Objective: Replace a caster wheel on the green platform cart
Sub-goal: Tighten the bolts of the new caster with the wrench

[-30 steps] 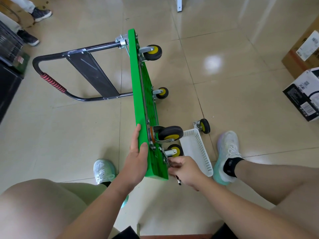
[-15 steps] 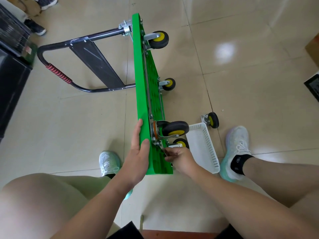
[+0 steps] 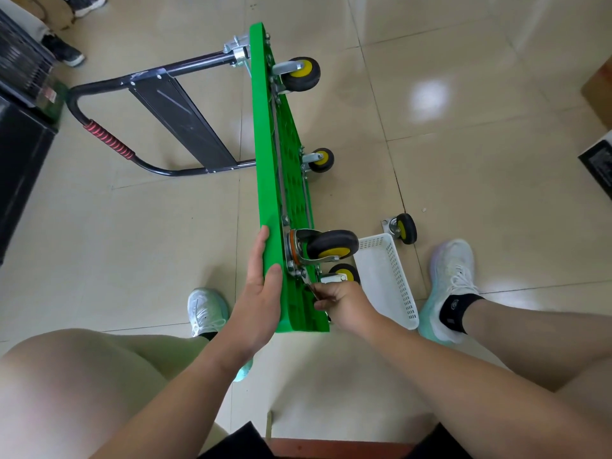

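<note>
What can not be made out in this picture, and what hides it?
- Tool, head view: right hand covers most of it; type unclear.
- Lower caster: partly behind that hand and the upper caster.
- Box: cut off by the right edge.
- Top face of cart: turned away.

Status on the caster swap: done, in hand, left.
Done: the green cart stands on edge, a loose caster lies on the floor, a mounted caster sits at the near corner. In hand: the left hand steadies the cart; the right hand grips a wrench at that caster's plate. Left: probably finishing its bolts, then righting the cart.
</note>
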`<state>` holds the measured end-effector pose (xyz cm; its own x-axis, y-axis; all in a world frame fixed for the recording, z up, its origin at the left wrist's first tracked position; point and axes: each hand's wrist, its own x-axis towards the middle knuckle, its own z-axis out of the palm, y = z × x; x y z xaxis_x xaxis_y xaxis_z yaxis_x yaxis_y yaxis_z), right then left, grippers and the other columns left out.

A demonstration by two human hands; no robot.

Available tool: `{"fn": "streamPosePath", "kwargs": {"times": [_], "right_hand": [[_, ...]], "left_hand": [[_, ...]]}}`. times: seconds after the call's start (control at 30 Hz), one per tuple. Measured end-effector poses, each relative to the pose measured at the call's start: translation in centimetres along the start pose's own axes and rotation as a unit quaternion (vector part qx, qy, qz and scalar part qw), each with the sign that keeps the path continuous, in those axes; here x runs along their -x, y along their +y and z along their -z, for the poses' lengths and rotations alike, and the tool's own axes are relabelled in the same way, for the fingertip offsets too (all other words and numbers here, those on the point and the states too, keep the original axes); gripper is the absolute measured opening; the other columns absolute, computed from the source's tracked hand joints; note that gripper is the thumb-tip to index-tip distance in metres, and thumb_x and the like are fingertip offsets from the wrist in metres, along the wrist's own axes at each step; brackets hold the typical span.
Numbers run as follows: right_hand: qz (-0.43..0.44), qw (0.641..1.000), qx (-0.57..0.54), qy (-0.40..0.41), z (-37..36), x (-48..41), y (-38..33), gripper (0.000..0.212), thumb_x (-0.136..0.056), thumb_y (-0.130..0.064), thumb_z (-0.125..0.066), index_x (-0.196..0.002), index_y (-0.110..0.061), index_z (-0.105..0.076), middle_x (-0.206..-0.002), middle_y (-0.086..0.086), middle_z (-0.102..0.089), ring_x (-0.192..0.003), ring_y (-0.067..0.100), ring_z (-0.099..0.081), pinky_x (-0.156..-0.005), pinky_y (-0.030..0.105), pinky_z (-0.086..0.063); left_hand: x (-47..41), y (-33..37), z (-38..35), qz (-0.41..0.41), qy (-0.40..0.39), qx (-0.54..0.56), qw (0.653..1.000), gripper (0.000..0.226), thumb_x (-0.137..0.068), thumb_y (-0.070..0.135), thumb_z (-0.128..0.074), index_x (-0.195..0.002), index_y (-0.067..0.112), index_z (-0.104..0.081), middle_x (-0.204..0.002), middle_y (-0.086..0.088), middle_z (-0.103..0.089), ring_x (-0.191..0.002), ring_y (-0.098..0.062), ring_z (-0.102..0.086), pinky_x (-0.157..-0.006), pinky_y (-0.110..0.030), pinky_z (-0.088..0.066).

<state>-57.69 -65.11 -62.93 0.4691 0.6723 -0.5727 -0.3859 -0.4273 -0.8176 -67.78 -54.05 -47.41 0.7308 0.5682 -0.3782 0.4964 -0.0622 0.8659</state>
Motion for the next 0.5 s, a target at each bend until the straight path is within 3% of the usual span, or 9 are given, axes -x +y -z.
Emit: {"fn": "streamPosePath", "kwargs": {"times": [0.1,0.3,0.37,0.47,0.5], "right_hand": [[0.012,0.999,0.033,-0.002,-0.1,0.3,0.1,0.041,-0.089,0.014,-0.061,-0.124,-0.006,-0.069,-0.117,0.000,-0.069,-0.113,0.015,-0.060,-0.111,0.029,-0.043],[0.013,0.995,0.096,-0.009,0.6,0.8,-1.1,0.041,-0.090,0.005,-0.065,-0.124,-0.017,-0.071,-0.120,-0.002,-0.070,-0.119,0.020,-0.060,-0.112,0.035,-0.040],[0.009,0.994,0.106,-0.018,0.5,1.6,-1.1,0.042,-0.093,0.004,-0.063,-0.131,-0.014,-0.066,-0.124,-0.002,-0.068,-0.119,0.018,-0.059,-0.107,0.026,-0.044],[0.003,0.996,0.088,-0.018,0.1,2.4,-1.1,0.039,-0.094,0.010,-0.057,-0.131,-0.003,-0.064,-0.120,0.001,-0.065,-0.111,0.016,-0.057,-0.081,0.001,-0.044],[0.006,0.996,0.092,-0.017,-0.1,2.7,-1.2,0.039,-0.094,0.011,-0.056,-0.131,-0.001,-0.063,-0.118,0.001,-0.063,-0.109,0.015,-0.056,-0.077,-0.001,-0.042]], "left_hand": [[0.1,0.1,0.0,-0.006,-0.003,0.004,1.000,0.059,-0.113,0.023,-0.027,-0.146,0.070,-0.015,-0.141,0.037,-0.046,-0.120,0.003,-0.058,-0.114,-0.043,-0.045],[-0.1,-0.1,0.0,-0.004,0.000,0.003,1.000,0.060,-0.113,0.025,-0.028,-0.141,0.077,-0.014,-0.135,0.038,-0.049,-0.109,-0.003,-0.064,-0.106,-0.048,-0.051],[0.0,0.0,-0.1,-0.008,-0.002,-0.001,1.000,0.060,-0.113,0.025,-0.028,-0.142,0.076,-0.014,-0.135,0.041,-0.046,-0.112,-0.001,-0.063,-0.107,-0.045,-0.051],[0.1,0.2,-0.2,-0.016,0.005,0.002,1.000,0.059,-0.113,0.022,-0.028,-0.145,0.070,-0.014,-0.137,0.044,-0.040,-0.126,0.000,-0.055,-0.111,-0.034,-0.045],[0.1,0.2,-0.1,-0.015,0.006,0.007,1.000,0.058,-0.113,0.022,-0.028,-0.145,0.068,-0.015,-0.138,0.042,-0.040,-0.129,-0.001,-0.053,-0.111,-0.031,-0.044]]}}
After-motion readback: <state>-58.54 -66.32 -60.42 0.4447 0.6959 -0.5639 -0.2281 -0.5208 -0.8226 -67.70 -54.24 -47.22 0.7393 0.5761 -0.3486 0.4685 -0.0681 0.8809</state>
